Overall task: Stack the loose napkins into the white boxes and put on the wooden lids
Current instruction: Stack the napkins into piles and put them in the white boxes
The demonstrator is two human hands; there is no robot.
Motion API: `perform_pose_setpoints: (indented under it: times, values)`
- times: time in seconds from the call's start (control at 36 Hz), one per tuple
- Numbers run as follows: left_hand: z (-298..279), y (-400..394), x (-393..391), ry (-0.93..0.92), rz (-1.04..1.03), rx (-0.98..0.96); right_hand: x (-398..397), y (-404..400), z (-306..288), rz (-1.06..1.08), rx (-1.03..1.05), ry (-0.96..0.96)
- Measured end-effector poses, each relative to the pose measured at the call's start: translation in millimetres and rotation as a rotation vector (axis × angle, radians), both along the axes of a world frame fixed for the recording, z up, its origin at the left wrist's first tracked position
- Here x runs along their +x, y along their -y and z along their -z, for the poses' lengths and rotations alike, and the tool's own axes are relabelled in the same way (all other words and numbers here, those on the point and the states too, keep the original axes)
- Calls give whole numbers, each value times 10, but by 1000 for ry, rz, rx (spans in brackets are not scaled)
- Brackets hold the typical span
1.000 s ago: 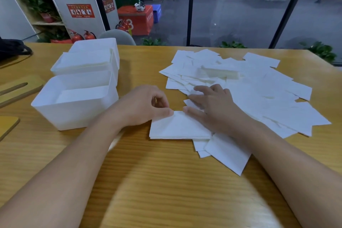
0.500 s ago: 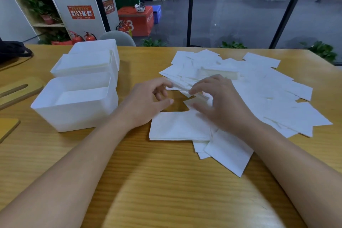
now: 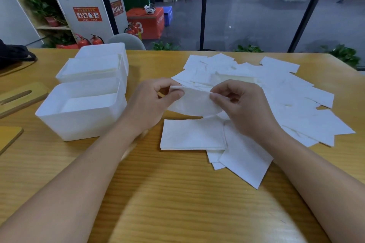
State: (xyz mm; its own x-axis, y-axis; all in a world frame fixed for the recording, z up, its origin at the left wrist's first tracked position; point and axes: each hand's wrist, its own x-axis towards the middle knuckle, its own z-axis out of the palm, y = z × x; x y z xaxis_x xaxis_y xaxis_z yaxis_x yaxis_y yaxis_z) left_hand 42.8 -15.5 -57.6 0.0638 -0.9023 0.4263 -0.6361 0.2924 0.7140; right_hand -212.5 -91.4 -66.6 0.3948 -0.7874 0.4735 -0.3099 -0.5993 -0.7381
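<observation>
Paper now hangs between the hands: the left hand [image 3: 152, 102] and right hand [image 3: 243, 108] each pinch an end of one napkin [image 3: 194, 104], lifted off the table since a second ago, when both pressed the squared pile [image 3: 192, 134]. Likely it joins that pile next. Loose napkins [image 3: 276, 92] spread toward the table's far right corner; white boxes [image 3: 83, 112] wait at the left edge, wooden lids [image 3: 19, 98] still off.

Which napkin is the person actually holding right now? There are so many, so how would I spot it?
Start at the wooden table and find the two hands above its middle. Between the left hand and the right hand hangs one held napkin, pinched at both ends. Unlike the neat stack below and the scattered napkins, it is lifted and sagging.
</observation>
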Motion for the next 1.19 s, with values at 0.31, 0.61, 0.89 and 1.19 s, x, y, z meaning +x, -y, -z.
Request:
perform_pose_setpoints:
  times: [0.31,0.61,0.89,1.19]
  values:
    - [-213,-129,118,-71,193,479,-28,-19,-103,-8,245,-100]
    - [-118,-116,107,251,134,575,35,-87,68,-27,75,-413]
    - [-89,-95,165,331,66,560,132,-1,90,9,-70,-477]
    - [138,42,47,336,-91,409,518,225,171,-77,-106,-843]
